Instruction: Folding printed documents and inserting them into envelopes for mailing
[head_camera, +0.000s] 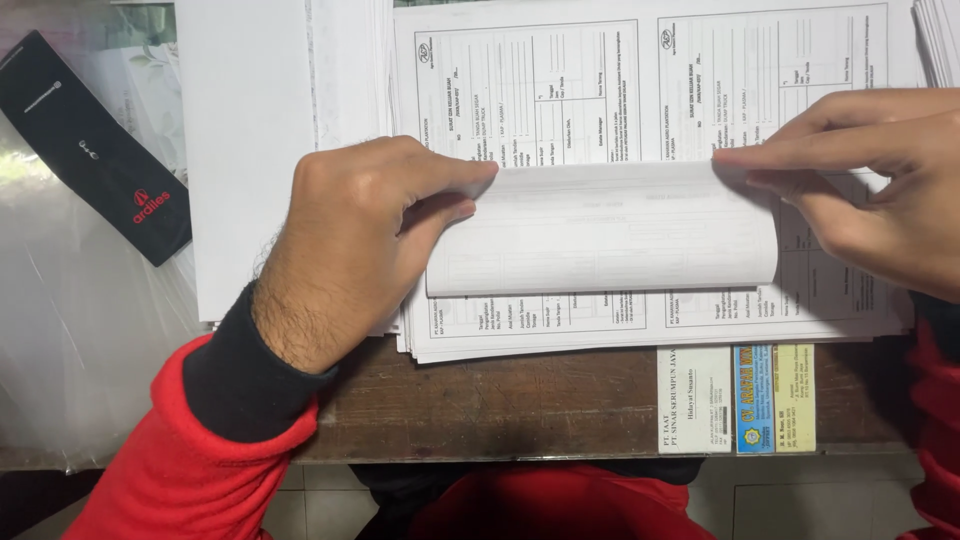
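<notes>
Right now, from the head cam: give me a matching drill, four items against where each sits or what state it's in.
Items:
1. left hand
2. right hand
3. black case
4. cards under the desk glass

Places or states:
A. at the desk's near edge, below the paper stack
B. flat at the far left, on clear plastic
C. pinching the left end of the folded-over sheet
D. fingers pressing the sheet's right end down

Pairs: 1-C, 2-D, 3-B, 4-A
</notes>
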